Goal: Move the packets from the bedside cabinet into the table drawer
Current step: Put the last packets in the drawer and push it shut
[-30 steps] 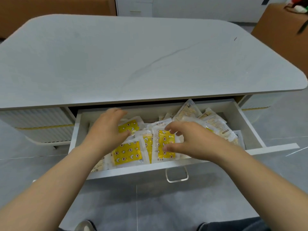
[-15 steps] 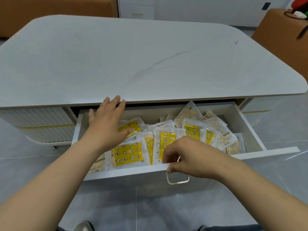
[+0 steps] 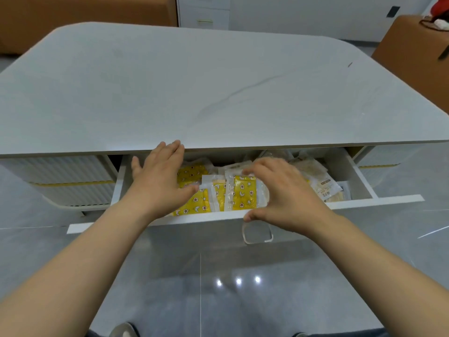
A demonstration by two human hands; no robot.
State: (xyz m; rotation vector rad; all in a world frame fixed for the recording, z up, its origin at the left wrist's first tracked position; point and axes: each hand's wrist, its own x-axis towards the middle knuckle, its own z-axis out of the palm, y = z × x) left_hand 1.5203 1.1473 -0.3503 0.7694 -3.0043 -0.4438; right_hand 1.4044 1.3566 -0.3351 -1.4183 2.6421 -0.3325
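The white table drawer [image 3: 206, 221] stands part open under the grey table top [image 3: 218, 81]. Several yellow patterned packets [image 3: 243, 193] and pale packets [image 3: 325, 186] lie inside it, the far ones hidden under the table edge. My left hand [image 3: 158, 181] lies flat over the left packets, its fingertips reaching the table edge. Over the middle packets my right hand [image 3: 289, 193] arches with loosely bent fingers touching a packet's top, and its thumb rests on the drawer's front rim. Neither hand grips anything. The bedside cabinet is not in view.
A metal loop handle [image 3: 257, 235] hangs on the drawer front below my right hand. A brown seat [image 3: 418, 57] stands at the right beyond the table, and a white cabinet [image 3: 204, 13] at the back. Grey tiled floor lies below.
The drawer has slid inward, so fewer packets show. My left hand reached forward to the table edge. My right hand went from the packets to the drawer front and now arches over them.
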